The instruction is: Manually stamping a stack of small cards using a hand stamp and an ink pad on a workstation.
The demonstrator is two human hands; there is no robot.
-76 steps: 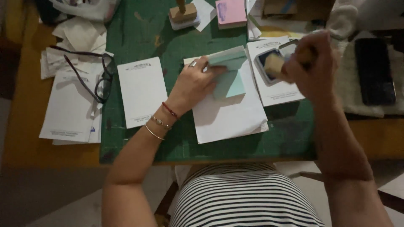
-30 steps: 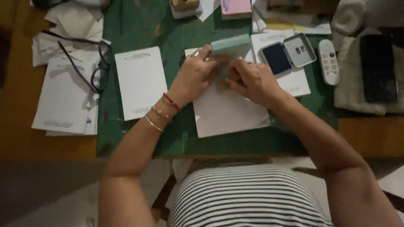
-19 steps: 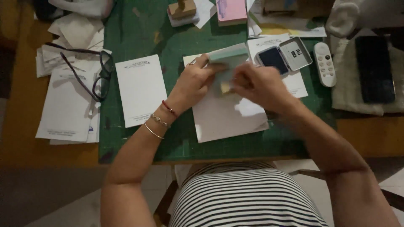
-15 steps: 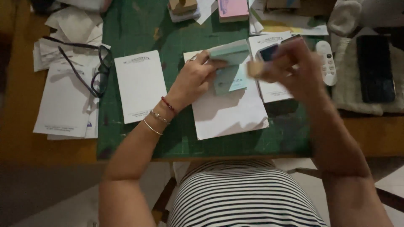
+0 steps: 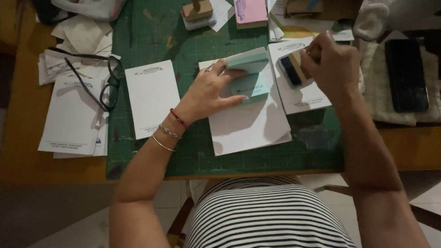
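**deskcam:** Wooden desk (image 5: 55, 170) with a green cutting mat (image 5: 193, 156) on top is where we're working, dim light. Taking the mat as our landmark: nearest its front edge lies a big white sheet (image 5: 248, 126), and our left hand (image 5: 209, 92) rests on it mid-mat, fingers spread flat on a small stack of mint-green cards (image 5: 250, 73).

**papernerd:** And our right hand?

**deskcam:** Over the mat's right side, our right hand (image 5: 333, 62) is fisted tight around a wooden stamp (image 5: 308, 57), held right at the dark ink pad (image 5: 291, 71) that sits on a printed white sheet (image 5: 303, 96). Can't tell if stamp and pad actually touch.

**papernerd:** Anything else?

**deskcam:** On the mat's left half, a white notepad (image 5: 151, 98). Just off its left edge, black glasses (image 5: 98, 78) lie on loose papers (image 5: 73, 119). At the mat's far edge we've got another wooden stamp (image 5: 197, 10) and a pink pad (image 5: 250, 11). Off its right edge, a black phone (image 5: 406, 76) lies on a cloth (image 5: 376, 92).
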